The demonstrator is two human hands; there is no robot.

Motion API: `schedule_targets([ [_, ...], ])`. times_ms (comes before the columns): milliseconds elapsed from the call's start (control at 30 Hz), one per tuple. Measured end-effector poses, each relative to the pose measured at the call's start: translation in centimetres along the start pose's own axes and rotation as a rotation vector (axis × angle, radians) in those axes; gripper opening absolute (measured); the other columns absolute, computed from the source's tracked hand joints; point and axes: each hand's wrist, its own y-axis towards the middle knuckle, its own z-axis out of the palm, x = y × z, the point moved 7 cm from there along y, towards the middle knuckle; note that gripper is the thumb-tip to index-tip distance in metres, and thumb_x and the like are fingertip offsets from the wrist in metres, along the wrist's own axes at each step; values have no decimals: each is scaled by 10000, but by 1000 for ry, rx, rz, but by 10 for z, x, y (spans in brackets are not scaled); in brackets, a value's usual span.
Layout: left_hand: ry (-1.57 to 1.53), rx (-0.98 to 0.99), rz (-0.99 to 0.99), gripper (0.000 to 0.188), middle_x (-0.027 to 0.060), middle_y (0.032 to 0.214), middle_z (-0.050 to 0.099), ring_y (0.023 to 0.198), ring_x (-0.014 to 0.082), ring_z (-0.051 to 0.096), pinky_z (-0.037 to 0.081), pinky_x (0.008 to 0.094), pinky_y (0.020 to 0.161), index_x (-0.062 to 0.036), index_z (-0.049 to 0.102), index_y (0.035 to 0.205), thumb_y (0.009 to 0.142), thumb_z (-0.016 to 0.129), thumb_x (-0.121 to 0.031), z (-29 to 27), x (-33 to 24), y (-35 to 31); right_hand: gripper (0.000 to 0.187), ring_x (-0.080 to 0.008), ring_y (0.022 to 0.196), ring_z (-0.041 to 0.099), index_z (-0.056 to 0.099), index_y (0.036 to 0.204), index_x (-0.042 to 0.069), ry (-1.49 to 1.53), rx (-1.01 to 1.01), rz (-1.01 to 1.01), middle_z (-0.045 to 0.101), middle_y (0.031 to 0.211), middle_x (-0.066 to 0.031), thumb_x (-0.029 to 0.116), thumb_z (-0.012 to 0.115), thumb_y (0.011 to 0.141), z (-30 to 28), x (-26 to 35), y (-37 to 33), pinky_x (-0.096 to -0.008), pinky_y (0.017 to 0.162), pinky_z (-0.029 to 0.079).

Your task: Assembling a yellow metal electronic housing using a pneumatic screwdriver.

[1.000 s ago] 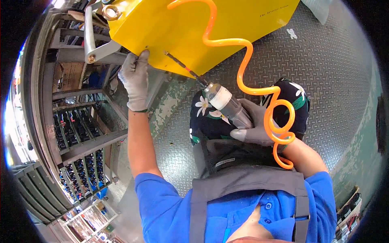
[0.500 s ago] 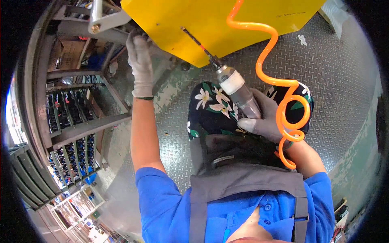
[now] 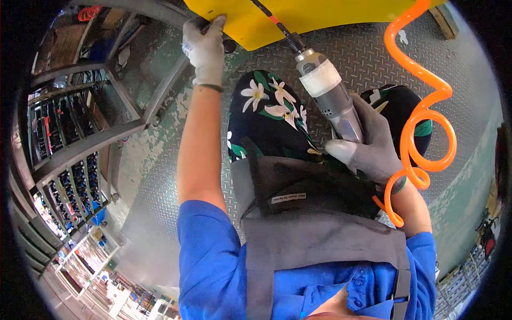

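Observation:
In my gloved right hand [image 3: 368, 141] is a grey air screwdriver [image 3: 333, 96] with a white band round its body. Its long thin bit [image 3: 265, 9] points up and left, over the yellow panel [image 3: 320, 16]; the tip is cut off by the top edge. My gloved left hand [image 3: 205, 50] is closed at the panel's left edge, a fingertip showing on the yellow face and the other fingers partly hidden. An orange coiled air hose [image 3: 421, 69] hangs along the right side and loops beside my right wrist.
My knees [image 3: 266, 101] in flowered trousers are bent below the panel. Grey metal racks [image 3: 90, 154] with rows of small parts stand at the left. Under me is a patterned metal floor [image 3: 453, 101]. A wooden block [image 3: 444, 22] lies at the far right.
The view has shifted, with the panel now higher in it. My left hand has moved from beside the grey frame onto the panel's edge. The screwdriver stays in my right hand.

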Motion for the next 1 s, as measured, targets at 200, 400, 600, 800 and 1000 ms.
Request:
schedule_targets([
  [200,-99,83,12,333,50,931,646,649,124,572,460,274,503,-31,565,1077,848,787,-126,0,17,6,765,-204,1035,598,535,1299,5,-57,61,10,638,1114,-128,348,808,672,3,-3,7,-344,951,456],
  [400,246,43,174,453,105,1016,667,791,198,624,495,340,651,8,572,1106,808,820,-227,-5,-19,1,763,-194,1039,596,529,1297,-1,-59,77,33,638,1111,-128,351,807,679,7,-3,11,-344,949,457],
  [600,72,-156,54,556,141,997,641,887,217,619,508,364,796,44,554,1066,729,870,-266,3,-42,-21,872,-161,1008,564,501,1334,-29,-46,19,14,608,1107,-73,338,817,609,5,10,6,-317,924,451],
  [800,-92,-85,81,382,108,853,646,767,204,607,505,359,706,26,602,946,771,840,-216,4,-41,-13,767,-138,898,540,535,1246,-7,79,-35,21,574,973,-44,326,804,609,3,2,2,-305,823,456],
  [1000,326,-48,87,503,229,843,647,786,412,611,473,484,725,64,594,898,799,786,-391,-1,-63,-14,811,-185,1003,564,518,1276,-7,113,-27,-9,600,1059,-76,323,801,591,1,10,2,-348,915,457],
])
